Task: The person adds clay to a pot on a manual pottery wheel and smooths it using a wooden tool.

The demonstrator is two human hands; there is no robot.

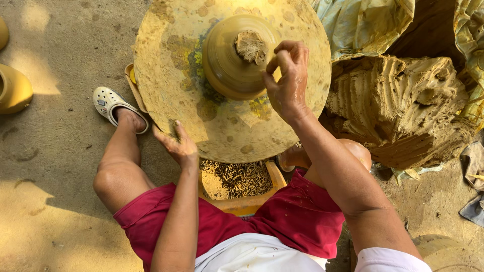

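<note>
A round, clay-smeared potter's wheel (171, 55) fills the top middle of the head view. On it sits a smooth cone of wet clay (227, 60) with a rough lump (250, 46) on its top. My right hand (287, 80) hovers at the cone's right side, fingers curled and pinched together; I cannot see anything in them. My left hand (176, 143) rests flat on the wheel's near-left rim, fingers spread.
A big ridged block of raw clay (403, 106) lies right of the wheel, plastic sheeting (363, 22) behind it. A yellow pot (14, 89) stands far left. My left foot wears a white clog (108, 100). An orange frame (242, 204) sits under the wheel.
</note>
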